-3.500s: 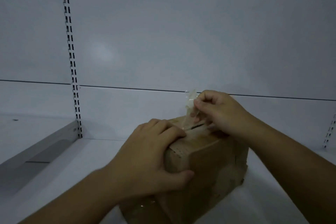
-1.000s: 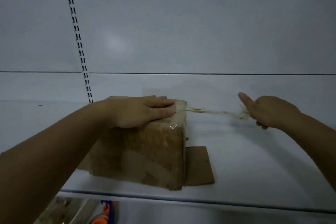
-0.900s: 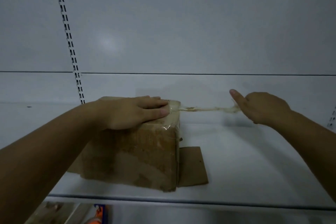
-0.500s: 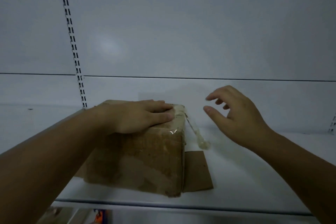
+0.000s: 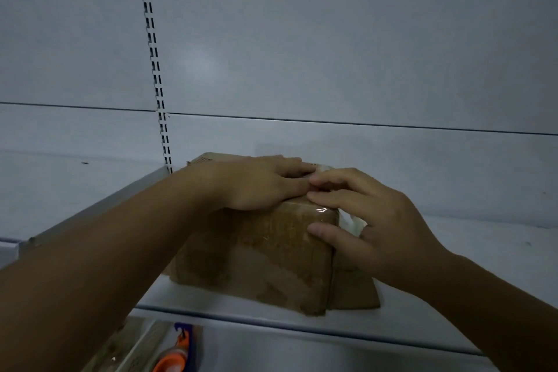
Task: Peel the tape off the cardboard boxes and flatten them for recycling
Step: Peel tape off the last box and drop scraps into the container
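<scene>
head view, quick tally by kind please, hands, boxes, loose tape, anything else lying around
hands: 2 (left hand, right hand)
cardboard box: 1
loose tape strip: 1
orange tool below the shelf: 1
total: 5

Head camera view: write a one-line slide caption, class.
Left hand presses the cardboard box top on a white shelf; right hand touches its taped corner.
</scene>
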A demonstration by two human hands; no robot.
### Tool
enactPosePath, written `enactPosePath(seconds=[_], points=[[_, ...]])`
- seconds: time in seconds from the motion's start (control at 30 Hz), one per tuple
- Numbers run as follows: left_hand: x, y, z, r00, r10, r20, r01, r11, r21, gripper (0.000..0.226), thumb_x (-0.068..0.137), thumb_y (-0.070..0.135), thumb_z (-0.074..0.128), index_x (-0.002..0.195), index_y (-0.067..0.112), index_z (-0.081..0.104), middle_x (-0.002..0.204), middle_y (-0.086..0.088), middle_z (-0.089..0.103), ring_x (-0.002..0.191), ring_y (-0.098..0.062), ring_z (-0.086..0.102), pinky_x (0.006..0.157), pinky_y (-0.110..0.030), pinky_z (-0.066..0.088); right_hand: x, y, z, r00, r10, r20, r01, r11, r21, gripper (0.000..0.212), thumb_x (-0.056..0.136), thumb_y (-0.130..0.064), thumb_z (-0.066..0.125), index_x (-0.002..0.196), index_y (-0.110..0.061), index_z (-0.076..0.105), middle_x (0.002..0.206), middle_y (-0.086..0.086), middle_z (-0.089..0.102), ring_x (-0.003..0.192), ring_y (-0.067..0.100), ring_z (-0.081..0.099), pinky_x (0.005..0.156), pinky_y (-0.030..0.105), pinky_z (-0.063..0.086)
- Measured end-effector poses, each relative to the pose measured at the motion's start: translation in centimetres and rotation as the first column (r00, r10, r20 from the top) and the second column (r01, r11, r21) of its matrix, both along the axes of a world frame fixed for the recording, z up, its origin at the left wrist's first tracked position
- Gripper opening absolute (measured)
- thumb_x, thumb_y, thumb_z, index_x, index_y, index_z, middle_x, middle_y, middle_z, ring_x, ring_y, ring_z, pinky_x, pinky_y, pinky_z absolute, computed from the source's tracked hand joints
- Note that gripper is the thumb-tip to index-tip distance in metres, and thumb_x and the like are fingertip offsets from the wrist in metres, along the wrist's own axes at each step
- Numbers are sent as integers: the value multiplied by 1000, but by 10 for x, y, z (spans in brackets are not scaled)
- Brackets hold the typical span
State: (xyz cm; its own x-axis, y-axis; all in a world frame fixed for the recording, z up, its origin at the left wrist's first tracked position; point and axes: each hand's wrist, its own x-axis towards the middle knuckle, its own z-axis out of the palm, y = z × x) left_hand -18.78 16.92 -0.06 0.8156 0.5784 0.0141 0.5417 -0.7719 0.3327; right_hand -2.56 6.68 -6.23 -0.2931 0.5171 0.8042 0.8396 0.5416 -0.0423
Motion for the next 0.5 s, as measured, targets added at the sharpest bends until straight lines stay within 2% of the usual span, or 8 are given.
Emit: enactPosePath(seconds=[0.07,0.17,0.23,0.3,0.4,0.5], points=[[0,2,-1,1000,18,-16,-18,1000,9,70,80,74,26,144,46,28,153,19,26,141,-5,20,118,-41,13,0,2,-4,1000,7,-19,-5,998,62,37,84,-38,62,112,-14,67,114,0,63,105,5,55,89,17,48],[0,0,0,998,44,-34,-43,999,20,60,91,66,29,146,44,24,156,18,18,143,-5,14,118,-34,5,0,4,-11,998,-10,-69,24,977,210,31,84,-44,62,101,-18,60,106,-3,60,102,0,48,91,9,38],[0,-2,1,998,50,-39,-49,998,26,58,91,62,29,146,43,22,156,18,15,144,-4,11,116,-30,4,1,5,-14,998,-5,-68,25,954,299,23,84,-38,63,84,-15,62,98,1,61,95,5,50,84,13,41],[1,-3,2,998,47,-43,-46,999,25,58,91,61,28,146,43,20,157,17,14,144,-4,10,117,-31,4,0,5,-14,996,38,-79,-11,947,321,19,85,-32,62,76,-15,62,95,2,62,90,8,53,79,17,43],[0,-2,1,998,46,-46,-44,998,33,59,91,62,29,146,44,20,157,18,13,144,-3,9,119,-34,4,-3,3,-12,972,108,-208,-67,979,194,13,89,-31,55,80,-23,52,96,-9,60,93,0,56,84,11,41],[0,-1,1,998,39,-44,-37,999,32,58,91,62,29,146,45,20,157,19,12,144,-3,6,119,-34,3,-8,0,-6,878,124,-463,-147,989,-14,11,87,-33,52,78,-26,52,89,-11,67,91,1,63,80,10,46]])
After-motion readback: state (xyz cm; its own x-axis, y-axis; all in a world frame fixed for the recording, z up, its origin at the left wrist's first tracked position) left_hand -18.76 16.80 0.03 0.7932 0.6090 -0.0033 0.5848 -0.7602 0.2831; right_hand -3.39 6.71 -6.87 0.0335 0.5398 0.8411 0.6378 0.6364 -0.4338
